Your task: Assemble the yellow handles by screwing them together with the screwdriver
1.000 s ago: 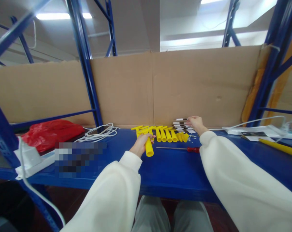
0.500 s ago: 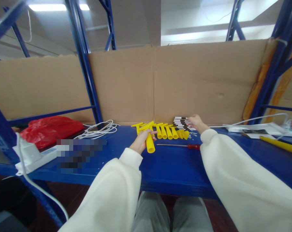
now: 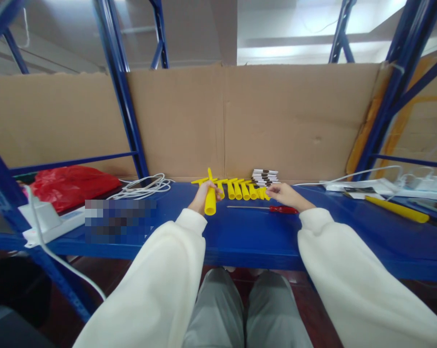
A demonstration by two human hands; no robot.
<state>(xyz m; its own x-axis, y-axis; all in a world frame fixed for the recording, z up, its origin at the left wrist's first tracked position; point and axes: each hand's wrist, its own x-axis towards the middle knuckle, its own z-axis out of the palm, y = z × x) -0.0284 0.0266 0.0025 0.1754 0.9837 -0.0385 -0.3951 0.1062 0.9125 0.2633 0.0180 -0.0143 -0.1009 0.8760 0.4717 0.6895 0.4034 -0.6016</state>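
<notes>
My left hand (image 3: 201,197) is wrapped round a yellow T-shaped plastic piece with a hollow tube handle (image 3: 210,203), its round open end facing me. Behind it, several like yellow tube pieces (image 3: 239,190) lie in a row on the blue shelf. My right hand (image 3: 281,194) hovers by the small yellow pieces (image 3: 262,193) at the row's right end, its fingertips drawn together; what they hold, if anything, I cannot make out. Just behind that hand is a stack of small white-and-dark packs (image 3: 264,177). A screwdriver with a red handle (image 3: 283,210) lies in front, pointing left.
On the left are a red plastic bag (image 3: 75,187), a coiled white cable (image 3: 146,186) and a white power strip (image 3: 53,227). A yellow bar (image 3: 395,209) and white papers lie at the right. Cardboard (image 3: 269,121) stands along the back between blue posts.
My right hand has drawn back from the stack of packs towards me, to the small yellow pieces. My left hand still grips the yellow piece, turned more upright. The view has shifted slightly.
</notes>
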